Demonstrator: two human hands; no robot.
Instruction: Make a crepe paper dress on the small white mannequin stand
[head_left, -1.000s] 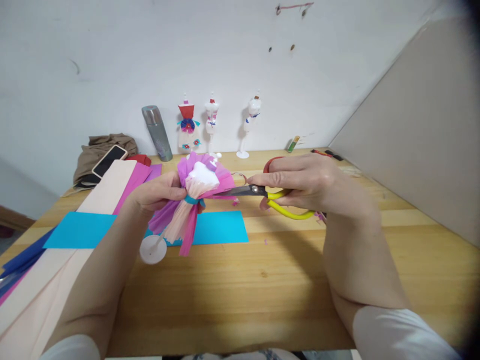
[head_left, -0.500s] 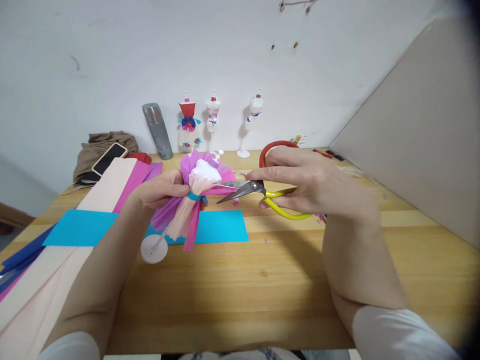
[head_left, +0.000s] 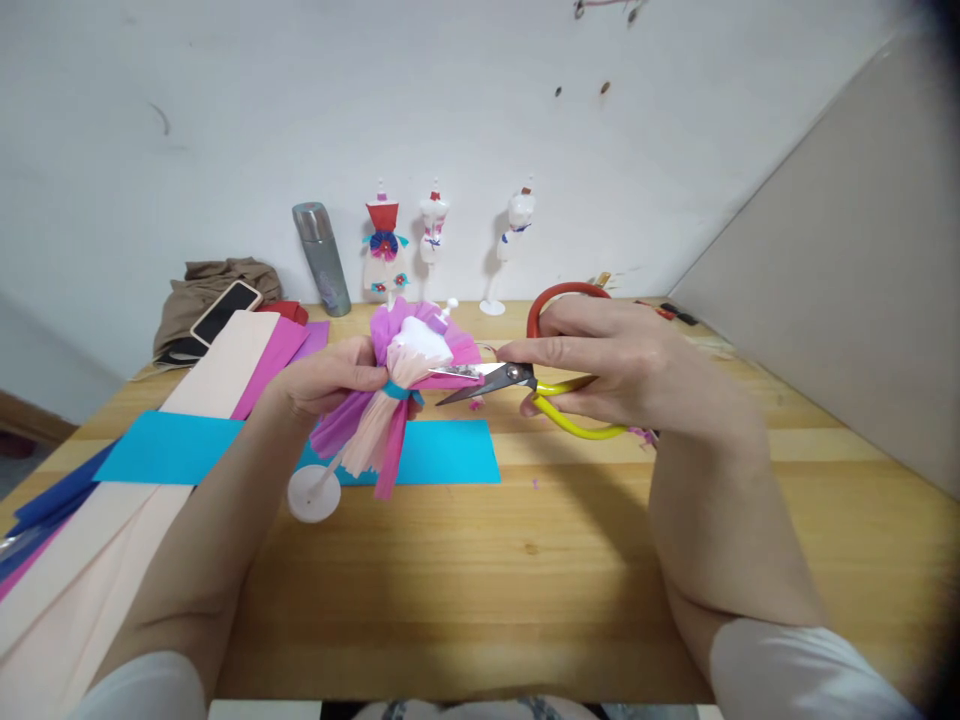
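Left hand [head_left: 334,378]: pinches dress [head_left: 403,372] at waist | right hand [head_left: 600,345]: curled round scissors [head_left: 517,374], parted blades pointing left | dress: slanted, left of right hand

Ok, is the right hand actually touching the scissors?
Touching. The head view shows it: the right hand is wrapped around the red and yellow handles of the scissors, with no gap between.

- Behind the dress form [head_left: 421,340], most fingers of the left hand [head_left: 330,378], lost to me
- Below it, a blue sheet [head_left: 454,452], partly covered
- Rightward, a pink speck [head_left: 535,484], too tiny to name
- Far left, pale paper strips [head_left: 97,570], cut off by the edge
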